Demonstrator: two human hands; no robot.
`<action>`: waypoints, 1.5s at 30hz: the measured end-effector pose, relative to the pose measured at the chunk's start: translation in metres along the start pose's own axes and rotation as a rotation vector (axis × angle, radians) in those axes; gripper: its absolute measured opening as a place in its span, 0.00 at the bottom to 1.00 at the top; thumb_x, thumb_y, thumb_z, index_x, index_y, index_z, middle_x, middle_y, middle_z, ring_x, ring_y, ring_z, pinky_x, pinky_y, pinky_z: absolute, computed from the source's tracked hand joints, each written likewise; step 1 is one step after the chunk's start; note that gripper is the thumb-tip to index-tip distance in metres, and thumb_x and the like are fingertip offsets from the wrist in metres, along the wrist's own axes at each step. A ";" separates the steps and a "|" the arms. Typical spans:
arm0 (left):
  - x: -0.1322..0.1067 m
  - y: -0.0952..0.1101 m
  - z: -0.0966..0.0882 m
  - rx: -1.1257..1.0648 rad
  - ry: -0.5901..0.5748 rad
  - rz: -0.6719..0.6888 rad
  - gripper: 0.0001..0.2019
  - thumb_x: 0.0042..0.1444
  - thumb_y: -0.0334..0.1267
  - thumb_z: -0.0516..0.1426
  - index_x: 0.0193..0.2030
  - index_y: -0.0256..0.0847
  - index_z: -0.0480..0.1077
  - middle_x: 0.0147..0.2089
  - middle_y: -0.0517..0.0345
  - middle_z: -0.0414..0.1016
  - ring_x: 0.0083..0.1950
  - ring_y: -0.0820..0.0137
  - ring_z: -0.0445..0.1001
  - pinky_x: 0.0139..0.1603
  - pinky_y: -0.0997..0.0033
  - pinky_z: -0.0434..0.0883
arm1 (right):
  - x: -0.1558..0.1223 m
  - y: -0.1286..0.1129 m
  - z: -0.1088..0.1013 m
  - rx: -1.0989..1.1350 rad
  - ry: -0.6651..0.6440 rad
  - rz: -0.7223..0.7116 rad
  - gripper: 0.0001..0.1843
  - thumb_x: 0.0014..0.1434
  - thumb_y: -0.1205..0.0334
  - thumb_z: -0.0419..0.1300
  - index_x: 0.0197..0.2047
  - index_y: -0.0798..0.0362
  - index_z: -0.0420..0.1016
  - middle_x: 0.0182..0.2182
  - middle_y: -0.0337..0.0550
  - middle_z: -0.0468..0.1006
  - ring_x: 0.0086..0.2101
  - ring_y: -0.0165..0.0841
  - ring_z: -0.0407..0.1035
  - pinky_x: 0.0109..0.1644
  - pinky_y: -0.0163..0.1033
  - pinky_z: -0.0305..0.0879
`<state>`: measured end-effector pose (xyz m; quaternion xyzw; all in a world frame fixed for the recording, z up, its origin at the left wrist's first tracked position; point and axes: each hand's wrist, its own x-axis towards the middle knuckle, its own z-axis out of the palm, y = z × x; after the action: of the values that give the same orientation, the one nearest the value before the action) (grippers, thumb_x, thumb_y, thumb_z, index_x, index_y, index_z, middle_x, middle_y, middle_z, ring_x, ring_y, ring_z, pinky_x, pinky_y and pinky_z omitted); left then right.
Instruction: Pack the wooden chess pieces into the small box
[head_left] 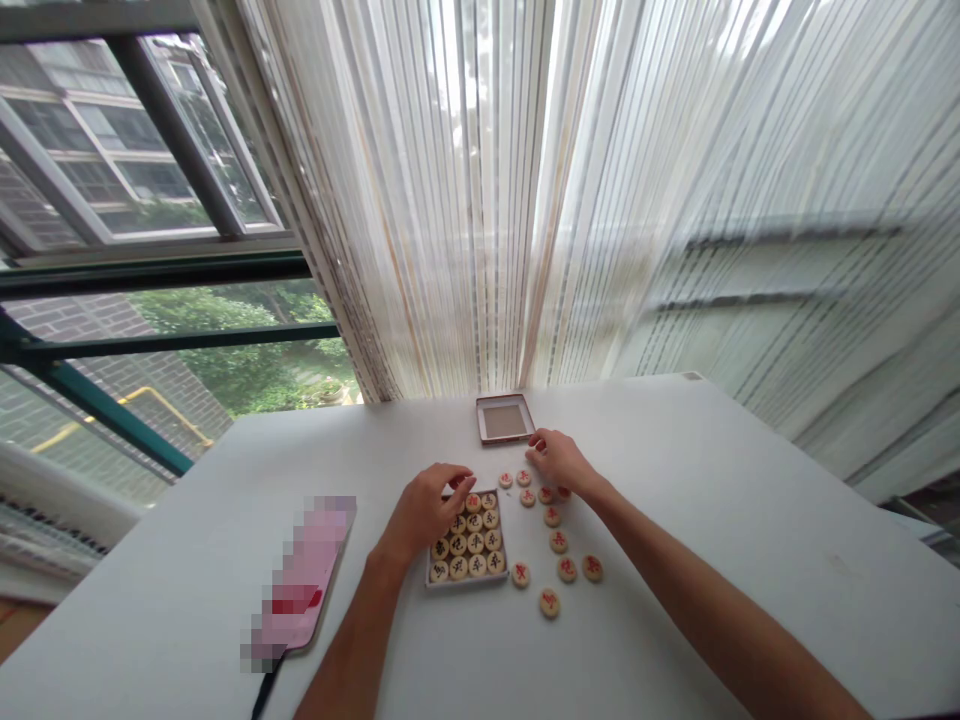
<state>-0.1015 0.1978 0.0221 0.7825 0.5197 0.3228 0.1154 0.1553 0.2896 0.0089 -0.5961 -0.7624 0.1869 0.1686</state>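
My left hand (433,505) rests over the upper left of a shallow box (466,581) filled with rows of round wooden Chinese chess pieces. Its thumb and fingers are bent but apart, close above the pieces, and the hand hides some of that corner. Most visible pieces in the box carry black characters; one red-marked piece (473,502) sits in the top row. My right hand (561,460) hovers beyond the loose red-marked pieces (558,541), near the box lid (505,441). Its fingers are loosely curled with a gap to the thumb, and I see nothing between them.
All this lies on a white table (675,480). A pink, pixelated flat object (319,570) with a black cable (266,690) is at the left. Striped string curtains (480,200) hang behind the table, beside an open window (165,150).
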 end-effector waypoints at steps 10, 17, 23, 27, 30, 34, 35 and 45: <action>0.002 0.007 0.001 -0.009 0.036 0.095 0.08 0.66 0.39 0.54 0.42 0.43 0.74 0.42 0.54 0.77 0.45 0.64 0.74 0.49 0.63 0.71 | -0.002 0.004 -0.007 0.063 0.040 -0.108 0.09 0.60 0.66 0.62 0.42 0.53 0.81 0.42 0.50 0.79 0.39 0.36 0.76 0.47 0.37 0.68; 0.001 0.006 0.001 -0.005 0.054 0.103 0.07 0.66 0.39 0.54 0.42 0.44 0.74 0.42 0.55 0.77 0.45 0.64 0.74 0.49 0.62 0.71 | 0.001 0.019 -0.031 0.238 0.052 -0.136 0.10 0.60 0.58 0.63 0.44 0.51 0.80 0.37 0.44 0.83 0.37 0.35 0.77 0.43 0.36 0.71; 0.001 0.012 -0.001 -0.006 0.067 0.120 0.08 0.66 0.39 0.54 0.42 0.43 0.74 0.42 0.53 0.77 0.46 0.64 0.74 0.49 0.63 0.71 | -0.019 0.046 -0.044 0.362 0.127 -0.091 0.15 0.64 0.54 0.58 0.50 0.52 0.74 0.41 0.47 0.81 0.38 0.34 0.79 0.40 0.35 0.74; 0.001 0.017 -0.001 0.003 0.047 0.118 0.08 0.66 0.38 0.54 0.42 0.43 0.74 0.42 0.53 0.77 0.46 0.64 0.74 0.50 0.63 0.72 | -0.038 0.054 -0.032 0.358 0.133 -0.046 0.12 0.64 0.56 0.56 0.46 0.53 0.74 0.36 0.44 0.80 0.28 0.32 0.78 0.29 0.34 0.73; 0.001 0.016 0.000 0.019 0.046 0.114 0.08 0.66 0.38 0.54 0.41 0.43 0.75 0.42 0.53 0.77 0.45 0.64 0.75 0.50 0.63 0.72 | -0.050 0.054 -0.024 0.325 0.172 -0.073 0.13 0.63 0.56 0.57 0.47 0.52 0.75 0.36 0.44 0.77 0.30 0.32 0.76 0.35 0.37 0.74; 0.000 0.013 0.001 0.036 0.031 0.106 0.06 0.64 0.36 0.55 0.41 0.43 0.75 0.43 0.53 0.77 0.45 0.64 0.75 0.50 0.63 0.72 | -0.057 0.051 -0.021 0.273 0.169 -0.139 0.12 0.60 0.57 0.60 0.45 0.50 0.78 0.37 0.41 0.73 0.28 0.29 0.72 0.38 0.37 0.71; 0.000 0.013 0.002 0.036 0.027 0.104 0.06 0.64 0.36 0.55 0.41 0.43 0.75 0.42 0.53 0.77 0.45 0.64 0.74 0.50 0.63 0.72 | -0.057 0.051 -0.021 0.260 0.168 -0.143 0.12 0.60 0.57 0.61 0.45 0.50 0.79 0.36 0.41 0.73 0.28 0.29 0.72 0.38 0.37 0.71; 0.000 0.014 0.003 0.037 0.010 0.106 0.06 0.64 0.35 0.55 0.41 0.43 0.75 0.43 0.53 0.77 0.46 0.63 0.74 0.50 0.63 0.72 | -0.051 0.049 -0.015 0.179 0.188 -0.124 0.10 0.58 0.59 0.62 0.43 0.51 0.80 0.33 0.39 0.71 0.28 0.29 0.70 0.39 0.36 0.67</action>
<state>-0.0890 0.1921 0.0271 0.8093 0.4841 0.3225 0.0812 0.2162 0.2517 -0.0037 -0.5453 -0.7591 0.1866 0.3028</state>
